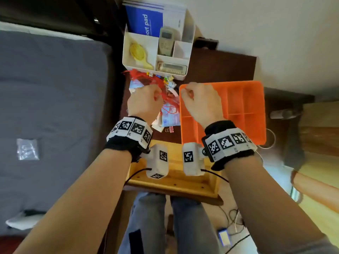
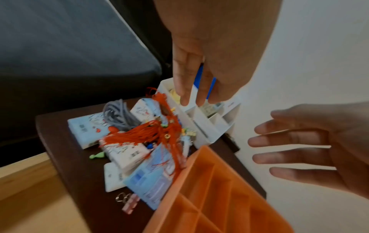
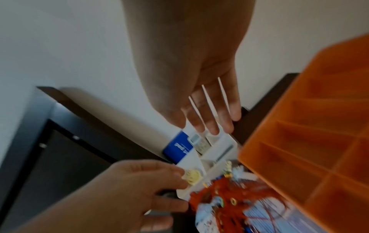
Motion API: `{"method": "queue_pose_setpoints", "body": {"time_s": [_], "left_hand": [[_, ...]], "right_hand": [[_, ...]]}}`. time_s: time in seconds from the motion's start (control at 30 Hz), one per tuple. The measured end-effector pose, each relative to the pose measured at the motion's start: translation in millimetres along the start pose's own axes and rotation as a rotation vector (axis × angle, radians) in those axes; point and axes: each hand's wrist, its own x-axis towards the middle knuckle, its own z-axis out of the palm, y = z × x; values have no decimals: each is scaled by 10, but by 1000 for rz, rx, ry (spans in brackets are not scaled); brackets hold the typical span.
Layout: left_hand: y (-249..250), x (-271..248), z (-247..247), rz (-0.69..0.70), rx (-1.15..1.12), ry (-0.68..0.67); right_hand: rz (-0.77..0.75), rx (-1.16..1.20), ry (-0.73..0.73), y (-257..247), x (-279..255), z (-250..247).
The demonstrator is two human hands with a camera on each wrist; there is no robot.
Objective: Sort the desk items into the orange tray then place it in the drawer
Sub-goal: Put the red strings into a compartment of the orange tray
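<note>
An orange tray [image 1: 244,110] with bare compartments sits on the right of the dark desk [image 1: 220,65]. Left of it lies a pile: red tassels [image 2: 159,134], several tissue packets [image 2: 87,130], a grey cable [image 2: 117,113] and a pink binder clip [image 2: 129,203]. My left hand [image 1: 145,101] hovers over the pile with straight fingers [image 2: 183,88] and holds nothing. My right hand [image 1: 200,101] hangs over the tray's near-left corner, its fingers [image 3: 209,119] spread and empty. An open wooden drawer [image 1: 174,186] juts out below my wrists.
A white organizer [image 1: 139,66] at the back holds a blue pad, two remotes and a yellow comb. A grey bed [image 1: 55,107] runs along the left. The wall stands behind the desk. Another person's arm [image 1: 315,191] shows at the right edge; cables lie on the floor.
</note>
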Motion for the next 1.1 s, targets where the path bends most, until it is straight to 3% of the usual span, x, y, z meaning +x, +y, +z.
{"method": "queue_pose_setpoints", "body": {"time_s": [0.13,0.4,0.6,0.87,1.1], "left_hand": [[-411,183,333,-50,26,-32],[-837,443,747,51,45,-85],[-903,610,837,64,32,-23],[-981,662,906,141,-9,14],[-1035,595,886,234,-71,28]], "right_hand": [[48,49,-37,184,174,468],[42,132,-10,444,267,1118],[-11,79,12,502,312,1272],[-86,-174,-145,365,372,1376],[-198,59,9,474,330,1452]]}}
